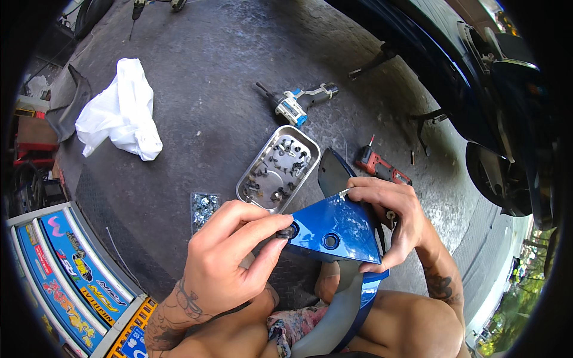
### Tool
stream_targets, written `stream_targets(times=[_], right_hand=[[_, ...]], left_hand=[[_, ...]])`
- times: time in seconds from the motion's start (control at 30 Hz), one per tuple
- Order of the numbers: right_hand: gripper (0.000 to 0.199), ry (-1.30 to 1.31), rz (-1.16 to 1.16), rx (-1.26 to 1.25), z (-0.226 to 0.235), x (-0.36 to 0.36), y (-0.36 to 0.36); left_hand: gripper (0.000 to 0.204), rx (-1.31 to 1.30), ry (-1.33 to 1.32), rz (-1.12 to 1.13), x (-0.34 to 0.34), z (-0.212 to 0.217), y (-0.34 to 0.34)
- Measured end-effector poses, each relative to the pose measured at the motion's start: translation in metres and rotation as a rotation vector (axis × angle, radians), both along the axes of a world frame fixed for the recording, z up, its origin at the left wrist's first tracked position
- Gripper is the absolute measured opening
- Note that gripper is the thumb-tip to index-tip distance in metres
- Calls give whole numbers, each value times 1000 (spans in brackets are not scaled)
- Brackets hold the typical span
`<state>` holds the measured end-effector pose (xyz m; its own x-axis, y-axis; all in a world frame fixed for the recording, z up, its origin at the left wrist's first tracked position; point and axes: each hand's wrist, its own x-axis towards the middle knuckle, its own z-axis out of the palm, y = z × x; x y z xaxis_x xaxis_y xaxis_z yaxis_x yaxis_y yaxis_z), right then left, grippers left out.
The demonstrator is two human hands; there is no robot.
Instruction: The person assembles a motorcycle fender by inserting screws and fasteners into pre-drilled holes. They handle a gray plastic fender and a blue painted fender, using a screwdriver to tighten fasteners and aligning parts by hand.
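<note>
While left hand (222, 256) pinches grommet (287, 232), right (399, 210) grips panel (349, 224).

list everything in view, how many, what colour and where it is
blue panel: 1, glossy blue, lower centre
small part: 1, black, panel's left end
metal tray: 1, silver, centre
fasteners: many, mostly dark, in tray
clip packet: 1, clear with silvery pieces, left of tray
power tool: 1, blue-white, beyond tray
red tool: 1, red-black, right of tray
cut-off tool: at least 1, dark, top left
bag: 1, white, upper left
stickered cabinet: 1, mostly blue, lower left
motorbike or scooter: 1, dark blue-black, right
shorts: 1, floral, bottom
left hand: 1, bare, holding small part
right hand: 1, bare, holding panel
</note>
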<state>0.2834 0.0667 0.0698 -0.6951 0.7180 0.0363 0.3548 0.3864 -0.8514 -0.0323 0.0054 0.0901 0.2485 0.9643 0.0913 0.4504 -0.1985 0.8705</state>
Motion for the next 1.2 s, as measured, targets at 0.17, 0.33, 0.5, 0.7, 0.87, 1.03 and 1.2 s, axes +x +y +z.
stream_targets(times=[0.17, 0.33, 0.5, 0.7, 0.87, 1.03, 1.2], right_hand=[[98, -2, -6, -20, 1, 0, 0], [97, -9, -8, -21, 2, 0, 0], [97, -8, -3, -31, 2, -1, 0], [98, -33, 14, -23, 3, -1, 0], [97, -54, 20, 2, 7, -2, 0], [95, -53, 20, -5, 13, -3, -1], [94, -32, 25, 27, 11, -5, 0]], left_hand=[[31, 30, 27, -33, -1, 0, 1], [30, -55, -19, -25, -3, 3, 2], [34, -65, -42, 0, -2, 4, 4], [29, 68, 111, -146, -9, 11, 8], [26, 364, 346, -262, -10, 13, 9], [26, 467, 418, -286, -9, 10, 10], [24, 483, 384, -260, -13, 0, 11]])
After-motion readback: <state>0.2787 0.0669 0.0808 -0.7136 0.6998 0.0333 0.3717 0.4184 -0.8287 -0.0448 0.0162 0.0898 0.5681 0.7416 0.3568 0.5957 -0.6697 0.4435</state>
